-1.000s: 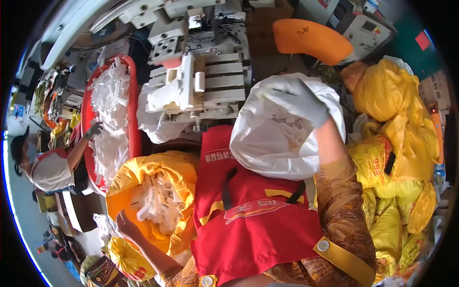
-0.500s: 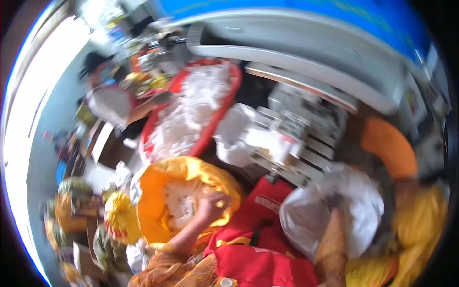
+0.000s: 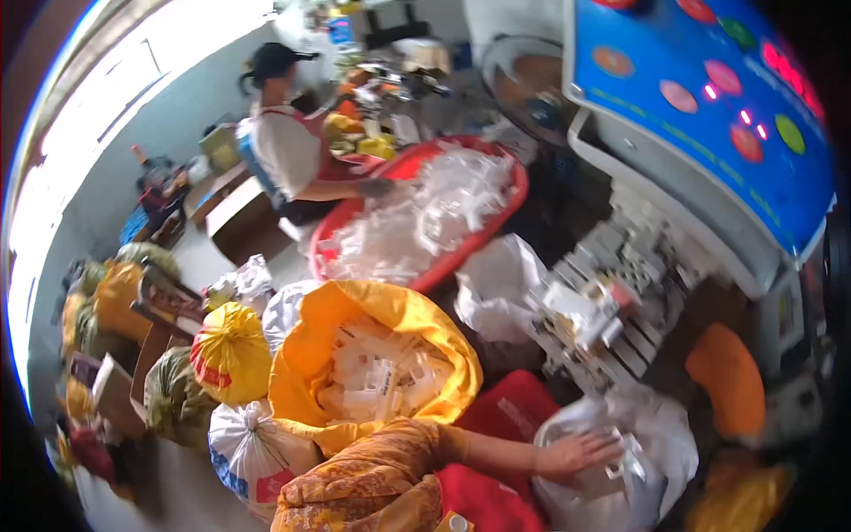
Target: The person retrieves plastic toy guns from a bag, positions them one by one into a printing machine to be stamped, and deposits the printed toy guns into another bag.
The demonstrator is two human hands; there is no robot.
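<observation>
Pale wall (image 3: pixel 168 115), bright daylight at left, blue panel (image 3: pixel 709 97)

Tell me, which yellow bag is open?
The big yellow bag in the middle is open and full of white plastic pieces. The smaller yellow bag to its left is tied shut.

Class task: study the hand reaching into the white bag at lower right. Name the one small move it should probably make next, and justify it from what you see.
Probably close the fingers on a few white pieces. The hand lies flat and open on the white plastic parts in the white bag, gripping nothing yet. The open yellow sack beside it holds similar parts. Which hand it is cannot be told.
</observation>
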